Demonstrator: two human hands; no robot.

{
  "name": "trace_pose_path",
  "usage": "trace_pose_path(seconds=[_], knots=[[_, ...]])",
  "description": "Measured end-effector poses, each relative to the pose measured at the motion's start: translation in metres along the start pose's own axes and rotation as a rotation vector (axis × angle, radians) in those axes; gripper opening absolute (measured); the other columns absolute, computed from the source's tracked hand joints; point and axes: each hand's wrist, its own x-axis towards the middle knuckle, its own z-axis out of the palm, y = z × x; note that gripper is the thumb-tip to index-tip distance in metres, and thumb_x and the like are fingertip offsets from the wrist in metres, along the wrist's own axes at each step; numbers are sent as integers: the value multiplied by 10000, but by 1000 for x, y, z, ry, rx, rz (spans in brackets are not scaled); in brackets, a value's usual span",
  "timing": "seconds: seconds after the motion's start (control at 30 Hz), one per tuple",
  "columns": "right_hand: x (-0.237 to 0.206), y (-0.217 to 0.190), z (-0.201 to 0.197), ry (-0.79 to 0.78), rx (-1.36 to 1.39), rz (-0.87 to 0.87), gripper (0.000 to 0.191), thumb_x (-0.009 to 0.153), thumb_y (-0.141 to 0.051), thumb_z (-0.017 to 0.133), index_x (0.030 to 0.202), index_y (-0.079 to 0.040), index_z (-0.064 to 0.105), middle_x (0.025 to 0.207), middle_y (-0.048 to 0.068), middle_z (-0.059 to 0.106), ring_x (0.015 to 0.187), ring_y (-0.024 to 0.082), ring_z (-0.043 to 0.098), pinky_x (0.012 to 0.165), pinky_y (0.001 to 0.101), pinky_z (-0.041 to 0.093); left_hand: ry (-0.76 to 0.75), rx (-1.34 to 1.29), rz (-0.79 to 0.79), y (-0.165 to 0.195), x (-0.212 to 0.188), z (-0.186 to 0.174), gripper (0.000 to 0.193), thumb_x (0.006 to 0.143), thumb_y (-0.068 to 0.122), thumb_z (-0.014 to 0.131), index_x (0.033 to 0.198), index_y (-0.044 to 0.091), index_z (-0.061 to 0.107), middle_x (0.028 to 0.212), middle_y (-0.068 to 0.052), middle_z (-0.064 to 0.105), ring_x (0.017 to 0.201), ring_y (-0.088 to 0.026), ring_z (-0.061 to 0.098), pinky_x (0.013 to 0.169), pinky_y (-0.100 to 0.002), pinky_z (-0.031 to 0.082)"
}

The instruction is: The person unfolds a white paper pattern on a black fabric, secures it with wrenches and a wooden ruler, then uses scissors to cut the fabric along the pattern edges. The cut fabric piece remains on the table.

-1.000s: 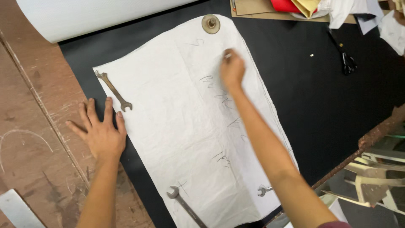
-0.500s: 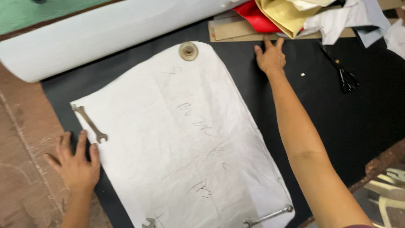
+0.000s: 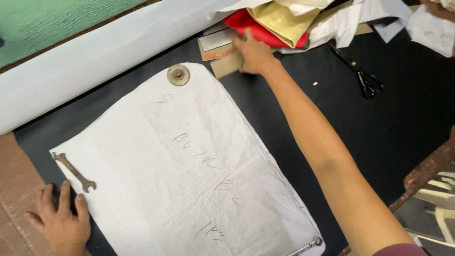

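Observation:
A white paper pattern (image 3: 189, 170) lies flat on black fabric (image 3: 388, 142). A round metal weight (image 3: 178, 75) holds its far corner, a rusty wrench (image 3: 73, 171) its left corner and another wrench (image 3: 308, 246) its near right corner. My left hand (image 3: 59, 223) rests flat, fingers spread, beside the pattern's left edge, just below the rusty wrench. My right hand (image 3: 253, 53) is stretched far out, resting on a brown cardboard piece (image 3: 225, 65) under the heap of red cloth (image 3: 256, 28) and yellowish cloth (image 3: 284, 16). Whether its fingers grip the cardboard is hidden.
A big white roll (image 3: 95, 61) lies along the far left. Black scissors (image 3: 362, 76) lie on the fabric at the right, near white papers (image 3: 426, 26). A reddish table surface (image 3: 14, 189) shows at the left, a table edge (image 3: 426, 170) at the right.
My right hand has moved from the pattern's top out to the cardboard and cloth heap. My left hand stays flat by the rusty wrench. The view has shifted toward the far side.

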Motion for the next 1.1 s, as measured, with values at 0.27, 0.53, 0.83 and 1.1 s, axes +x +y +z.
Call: trace_pose_path(seconds=[0.27,0.53,0.83,1.1], knots=[[-130,-39,-21,-50,39,-460,525,726,-200,865,1184,-100,628,1134,125,567,945,368,642,826,496,507,22,-119,19,8,-3,-7,435,1179,457,424,1441,124,520,1552,-228,388,1580,-387,274,1260,-758,26],[-240,-234,-62,334,-75,-654,699,711,-82,682,1390,-125,523,1279,140,555,646,248,625,830,504,460,21,-117,37,28,-1,-30,446,1165,431,427,1443,102,544,1586,-221,377,1601,-372,250,1235,-748,12],[-432,-503,-120,239,440,-861,289,1043,-99,583,1326,-90,526,1105,98,495,567,164,583,717,484,525,83,-760,26,18,-8,-85,825,1026,178,721,1634,-48,211,1676,-293,215,1547,-387,211,1280,-457,183],[-526,-657,-31,-176,460,-993,612,841,-169,668,1419,-36,516,1188,246,492,519,281,615,766,576,550,-313,-1121,-231,-16,-271,-209,670,983,141,630,1577,35,339,1597,-223,382,1484,-327,384,1242,-421,320]])
